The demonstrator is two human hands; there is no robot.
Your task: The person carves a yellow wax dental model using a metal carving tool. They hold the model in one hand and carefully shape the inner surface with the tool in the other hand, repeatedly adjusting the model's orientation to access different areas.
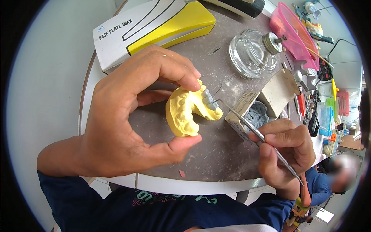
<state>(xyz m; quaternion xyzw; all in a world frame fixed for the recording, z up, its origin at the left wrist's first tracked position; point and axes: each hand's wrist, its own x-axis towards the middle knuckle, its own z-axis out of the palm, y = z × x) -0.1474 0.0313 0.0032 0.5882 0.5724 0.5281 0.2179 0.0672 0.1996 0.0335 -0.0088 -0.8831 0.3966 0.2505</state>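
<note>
One yellow cast (177, 110) at centre, which the left hand (116, 116) gripped edgewise between thumb and fingers, seemingly leaving its grey teeth (208, 98) uncovered; one probe (243, 119), which the right hand (286, 150) pinched pen-fashion at four o'clock, seemingly for control.

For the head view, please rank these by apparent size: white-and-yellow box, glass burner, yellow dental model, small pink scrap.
1. White-and-yellow box
2. Glass burner and yellow dental model, unranked: they look alike, and the model is likely nearer the camera
3. Small pink scrap
</note>
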